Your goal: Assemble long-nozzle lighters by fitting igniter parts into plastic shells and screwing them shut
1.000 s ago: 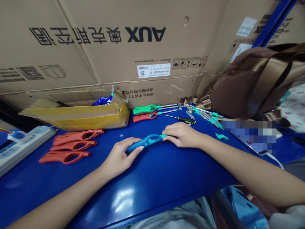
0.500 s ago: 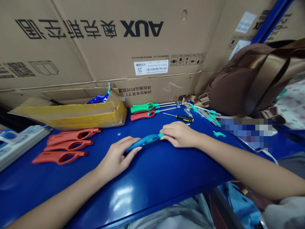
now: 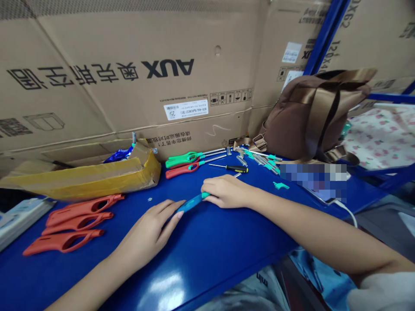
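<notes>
A blue lighter handle [image 3: 190, 204] with a green piece [image 3: 205, 195] at its right end is held between my hands above the table. My left hand [image 3: 154, 222] is closed around the handle's left end, thumb below and fingers above. My right hand [image 3: 228, 191] pinches the green end, hiding whatever continues beyond it. Three red lighter handles [image 3: 69, 240] lie to the left. Behind my hands rest green lighters [image 3: 181, 160], a red lighter [image 3: 183, 170] with a metal rod, and a black-and-yellow screwdriver [image 3: 236, 169].
A yellow-taped cardboard box [image 3: 106, 179] stands at the back left, near a white power strip [image 3: 22, 218]. Clear and green lighter parts [image 3: 264, 163] lie at the back right, before a brown backpack [image 3: 292, 116]. A phone [image 3: 316, 190] with a white cable sits right.
The camera has turned up and to the right, so the scene sits lower and further left. Both hands keep hold of the blue handle, and less of it shows between them.
</notes>
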Demonstrator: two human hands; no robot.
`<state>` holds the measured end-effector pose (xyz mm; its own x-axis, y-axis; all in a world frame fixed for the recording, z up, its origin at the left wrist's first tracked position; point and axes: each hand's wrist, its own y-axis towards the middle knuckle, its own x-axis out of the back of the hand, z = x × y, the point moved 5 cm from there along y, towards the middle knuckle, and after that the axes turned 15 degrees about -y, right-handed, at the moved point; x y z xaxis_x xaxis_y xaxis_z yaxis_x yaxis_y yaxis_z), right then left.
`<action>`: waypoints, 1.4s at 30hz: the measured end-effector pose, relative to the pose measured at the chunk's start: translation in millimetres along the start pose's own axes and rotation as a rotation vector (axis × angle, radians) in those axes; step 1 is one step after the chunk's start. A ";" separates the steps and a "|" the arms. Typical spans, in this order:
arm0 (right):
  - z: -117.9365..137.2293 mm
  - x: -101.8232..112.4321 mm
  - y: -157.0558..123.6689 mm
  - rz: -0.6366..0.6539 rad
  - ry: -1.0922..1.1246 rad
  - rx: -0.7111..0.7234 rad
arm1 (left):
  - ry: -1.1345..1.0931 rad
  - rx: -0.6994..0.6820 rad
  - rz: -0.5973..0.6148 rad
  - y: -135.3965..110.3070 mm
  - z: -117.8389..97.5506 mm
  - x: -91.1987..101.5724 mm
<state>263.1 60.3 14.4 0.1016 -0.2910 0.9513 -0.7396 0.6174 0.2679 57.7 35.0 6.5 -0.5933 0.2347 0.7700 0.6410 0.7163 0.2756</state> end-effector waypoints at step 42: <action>-63.1 -24.0 -13.1 0.236 -0.174 -0.692 | 0.504 -0.112 0.000 135.9 61.7 15.9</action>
<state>312.3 105.4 -2.3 -0.1568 -0.1699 0.9729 -0.1355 0.9795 0.1492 105.3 176.6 20.7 -0.3027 -0.1303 0.9441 0.7055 0.6353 0.3139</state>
